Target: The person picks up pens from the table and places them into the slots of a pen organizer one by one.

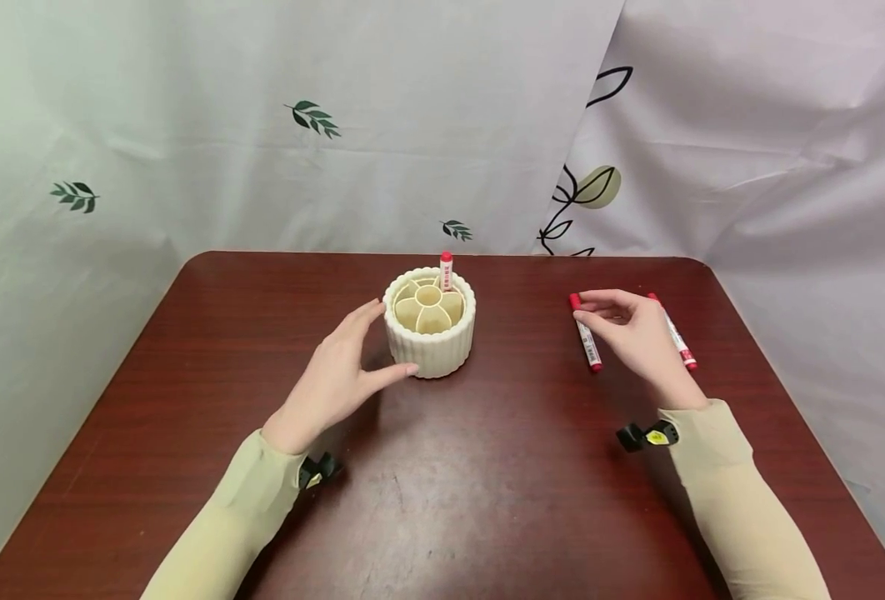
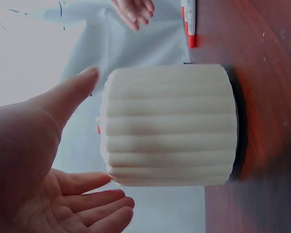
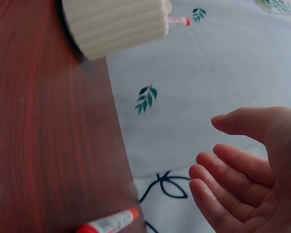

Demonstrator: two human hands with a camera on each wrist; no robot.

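On table: left hand (image 1: 335,377) loose, cupping holder (image 1: 430,321) to steady it (one marker (image 1: 446,269) inside); right hand (image 1: 635,333) relaxed, empty, over two markers (image 1: 586,332).

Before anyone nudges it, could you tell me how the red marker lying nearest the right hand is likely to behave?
The marker looks round and rigid, so it would probably roll sideways on the smooth table. It seems slim and light, easy to pinch. The right hand hovers over it, fingers relaxed.
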